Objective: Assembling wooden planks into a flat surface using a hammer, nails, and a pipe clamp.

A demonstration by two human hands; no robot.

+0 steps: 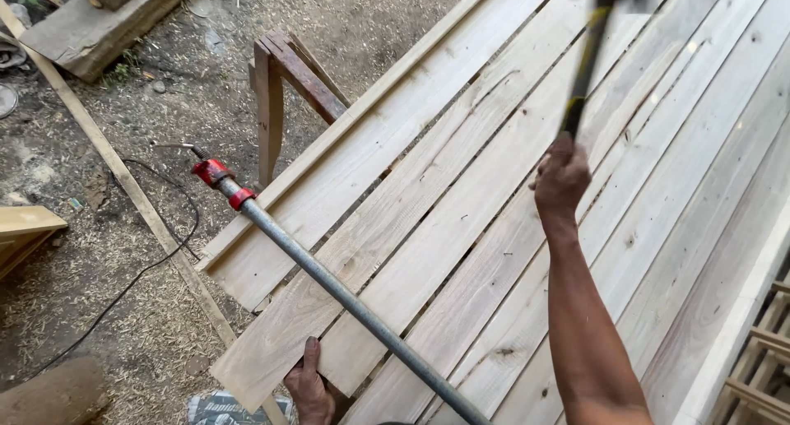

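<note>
The hammer (586,71) is only partly readable: its dark head is blurred and cut off by the top edge of the frame, and just the yellow-and-black handle shows clearly, raised over the far right part of the boards. The right hand (561,178) is closed in a full fist around the low end of that handle, its fingers turned away and hidden. The left hand (310,386) sits at the near edge of the pale wooden planks (461,227), thumb lying on top of one board and the other fingers curled under it out of sight, so it grips the board end; the wrist runs off the bottom of the frame. A long grey pipe clamp (346,297) lies slantwise across the planks, its red head (216,175) jutting past their left edge into open air, its near end cut off at the bottom. The planks rest on a wooden sawhorse (284,83), mostly hidden beneath them. Left of the boards the sawdust-strewn ground (99,252) lies open, crossed by a black cable (144,269) and a thin batten (123,178). On the right, slatted frames (765,351) crowd close to the plank edge.
</note>
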